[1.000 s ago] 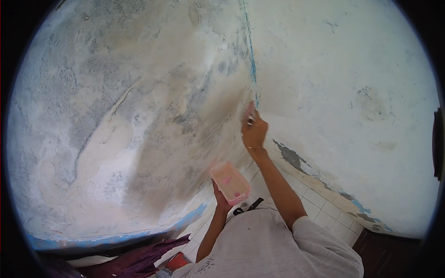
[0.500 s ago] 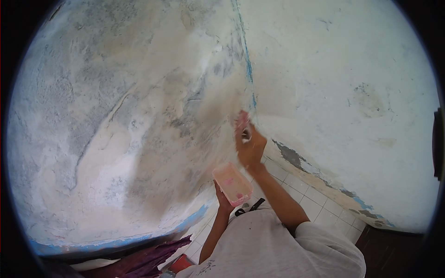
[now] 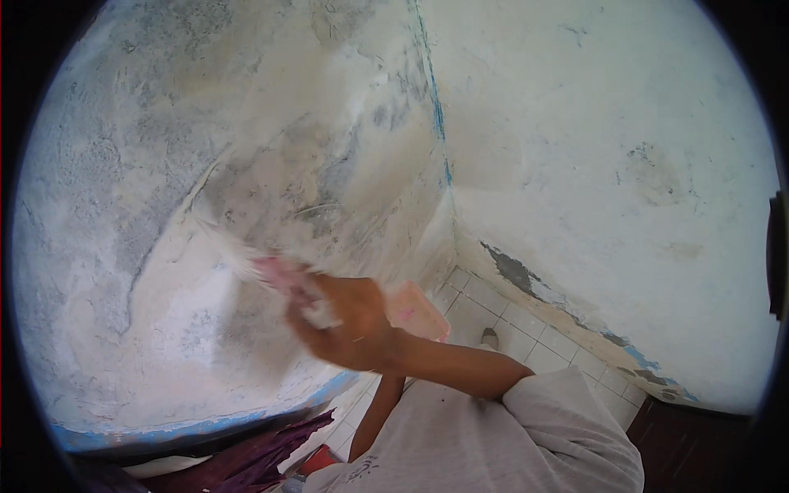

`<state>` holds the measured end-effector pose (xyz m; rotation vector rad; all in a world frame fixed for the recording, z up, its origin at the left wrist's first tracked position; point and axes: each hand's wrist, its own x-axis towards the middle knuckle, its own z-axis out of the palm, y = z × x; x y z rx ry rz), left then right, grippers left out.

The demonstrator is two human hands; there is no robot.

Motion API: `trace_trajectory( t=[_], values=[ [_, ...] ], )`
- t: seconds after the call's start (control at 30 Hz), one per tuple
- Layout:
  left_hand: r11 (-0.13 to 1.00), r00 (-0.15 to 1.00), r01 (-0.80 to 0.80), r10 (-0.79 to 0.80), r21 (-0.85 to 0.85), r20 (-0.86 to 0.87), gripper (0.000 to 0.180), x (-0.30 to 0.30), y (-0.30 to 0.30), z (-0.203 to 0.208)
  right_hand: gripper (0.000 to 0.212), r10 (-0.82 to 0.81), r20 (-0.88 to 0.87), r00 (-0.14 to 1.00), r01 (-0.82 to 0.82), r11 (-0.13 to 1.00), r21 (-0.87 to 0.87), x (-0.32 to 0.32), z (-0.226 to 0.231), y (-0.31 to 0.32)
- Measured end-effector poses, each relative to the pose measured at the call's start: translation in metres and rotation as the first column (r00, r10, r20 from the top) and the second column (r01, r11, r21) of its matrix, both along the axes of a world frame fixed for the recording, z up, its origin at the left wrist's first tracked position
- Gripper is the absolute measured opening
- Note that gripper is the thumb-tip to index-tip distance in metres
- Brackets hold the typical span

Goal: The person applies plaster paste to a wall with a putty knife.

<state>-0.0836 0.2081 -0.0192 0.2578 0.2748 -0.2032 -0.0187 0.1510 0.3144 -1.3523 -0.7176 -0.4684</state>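
My right hand [image 3: 355,322] is closed around a paintbrush with a reddish-pink handle or ferrule [image 3: 278,271], smeared by motion. Its pale bristles meet the patchy left wall [image 3: 271,197], where a whitish streak runs up and left of them. Behind my right wrist shows part of a shallow pink plastic tub [image 3: 421,311], with pinkish smears inside. It is held by my left hand, whose fingers are hidden behind my right arm; only the left forearm [image 3: 380,419] shows below.
The smoother right wall [image 3: 592,164] meets the left one at a corner with a blue line. Its foot has peeling paint [image 3: 514,271]. White floor tiles [image 3: 555,345] lie below. Purple cloth [image 3: 255,460] and a red object [image 3: 316,460] are at lower left, a dark brown surface [image 3: 682,444] at lower right.
My right hand has swept the brush from near the corner leftward and down across the left wall. My right arm now covers my left hand and part of the tub.
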Motion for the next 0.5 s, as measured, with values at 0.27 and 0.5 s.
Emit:
trace_trajectory(
  t=[0.27,0.5],
  values=[
    [0.998,0.999,-0.005,0.008,0.065,-0.042,0.079,0.0,0.01,0.009,0.046,0.389,-0.606,0.694,-0.04,0.861,0.508,0.066,-0.233,-0.104],
    [0.994,0.996,-0.044,0.051,0.104,-0.069,0.079,0.0,0.014,0.006,0.038,0.51,-0.579,0.636,-0.088,0.793,0.602,0.078,-0.248,-0.115]
  ],
)
